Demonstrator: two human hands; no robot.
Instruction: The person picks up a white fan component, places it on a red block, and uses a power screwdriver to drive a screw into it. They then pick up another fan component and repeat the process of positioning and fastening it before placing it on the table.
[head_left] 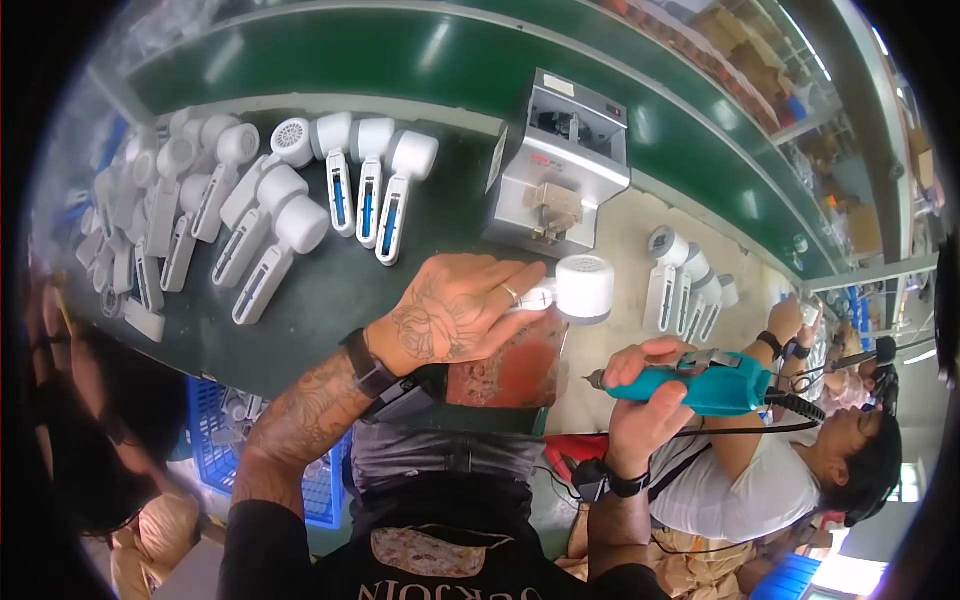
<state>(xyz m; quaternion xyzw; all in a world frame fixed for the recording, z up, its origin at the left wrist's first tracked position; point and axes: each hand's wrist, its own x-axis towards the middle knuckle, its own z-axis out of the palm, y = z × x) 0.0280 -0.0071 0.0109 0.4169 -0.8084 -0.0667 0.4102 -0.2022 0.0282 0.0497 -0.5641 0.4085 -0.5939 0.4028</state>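
My left hand (445,308) is closed around the handle of a white handheld device with a round, perforated head (585,287). Its head points to the right, over the bench just in front of a grey metal machine (560,170). Lower and to the right, my right hand (645,415) grips a teal electric screwdriver (725,384) whose bit points left. A coiled black cord leaves the tool's back end. The bit is apart from the device. Beneath my left hand lies a worn reddish block or plate (508,368).
Several similar white devices (295,222) crowd the green bench (350,300) at left, some with blue strips in their handles. More stand at right (668,290). A blue crate (318,490) sits below the bench. A co-worker in a white shirt (745,490) works close by at right.
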